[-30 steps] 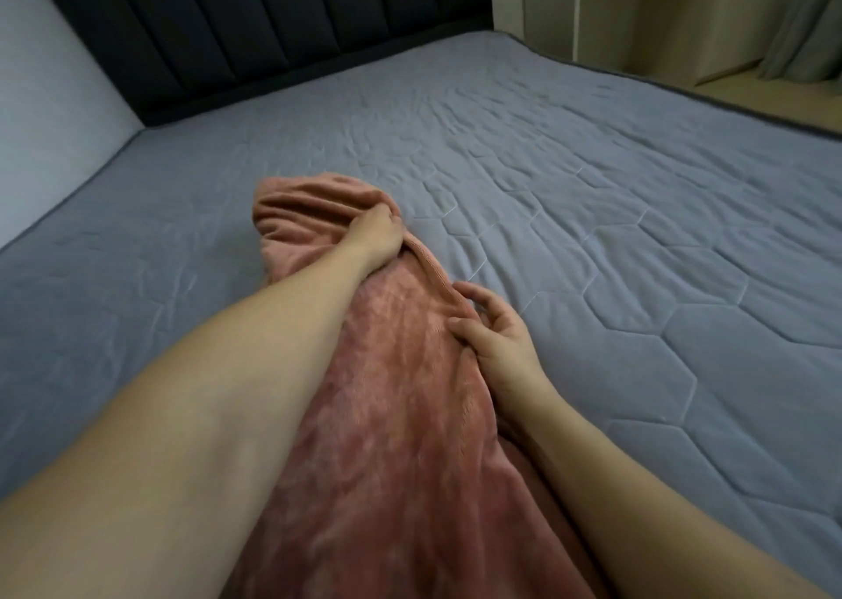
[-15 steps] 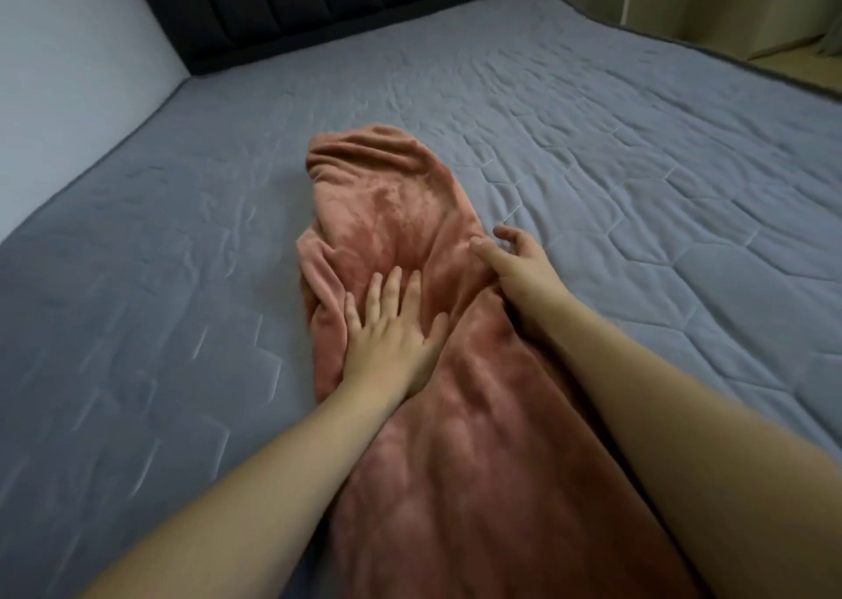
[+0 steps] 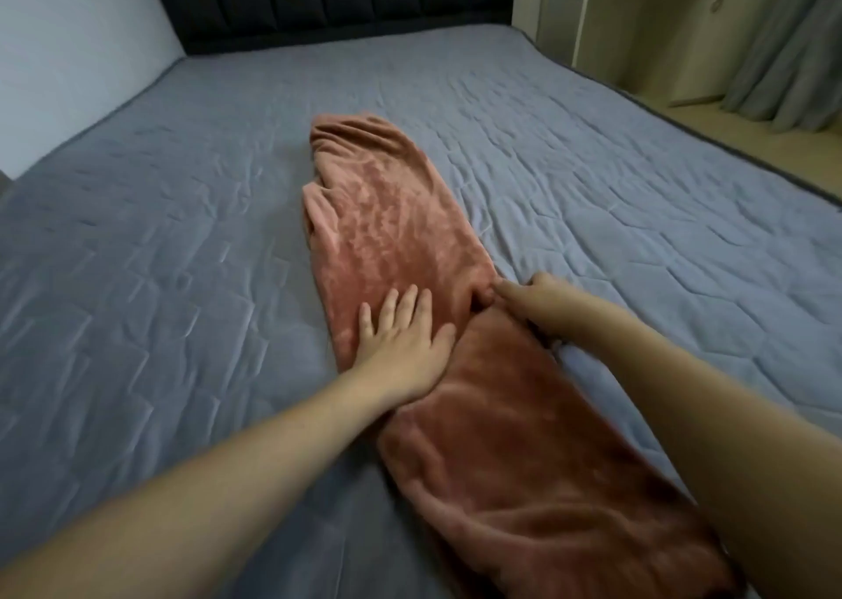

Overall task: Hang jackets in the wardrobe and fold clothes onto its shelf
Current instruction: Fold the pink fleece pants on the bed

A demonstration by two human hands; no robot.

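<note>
Left hand (image 3: 401,334) is sliding nearer, flattening the long pink plush garment (image 3: 392,215) mid-bed — fingers spread; right hand (image 3: 524,293) is pinching its edge. Folding barely begun — shelving outstanding.

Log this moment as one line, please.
stage: folding on bed | left hand: flat on pink garment | right hand: pinching garment edge | garment: long strip, not yet folded over

**A:** anything worn on the arms here?

**B:** nope, both forearms bare right down to the left hand (image 3: 401,339) and right hand (image 3: 542,293). No sleeves, watch, rings or gloves showing above either wrist.
</note>
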